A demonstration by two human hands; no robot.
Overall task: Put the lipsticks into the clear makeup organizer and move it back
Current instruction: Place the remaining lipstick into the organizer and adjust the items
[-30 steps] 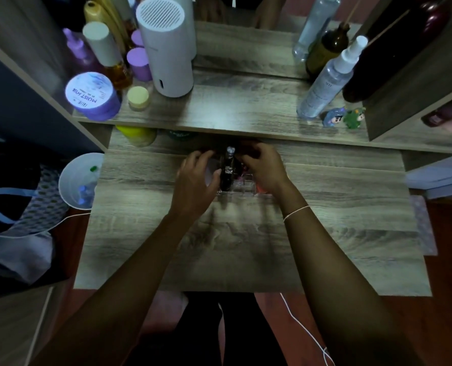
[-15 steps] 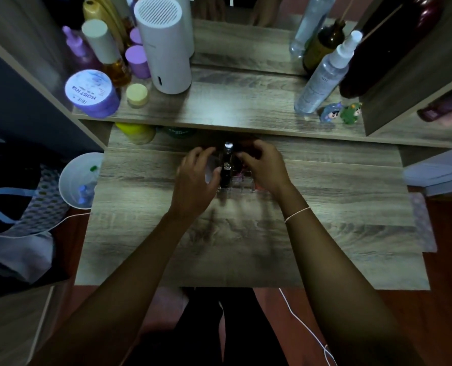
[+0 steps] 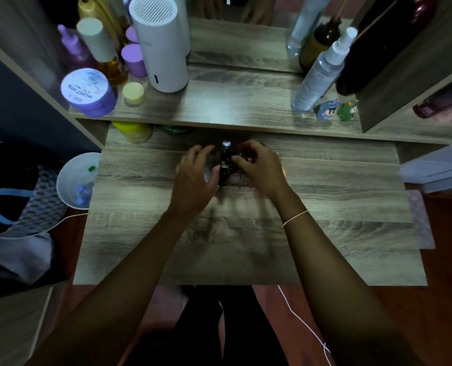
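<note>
Head view: both hands, left hand (image 3: 193, 178) and right hand (image 3: 261, 170), curl around the clear plastic makeup organizer (image 3: 242, 178) near the wood-grain desk's (image 3: 219, 247) back edge; its upright dark lipstick (image 3: 224, 165) could topple if jolted.

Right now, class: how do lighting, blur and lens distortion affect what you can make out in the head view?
Head view: dim; hands shadow the organizer, its contents murky; wide-angle lens bends the shelf; jar glares.
</note>
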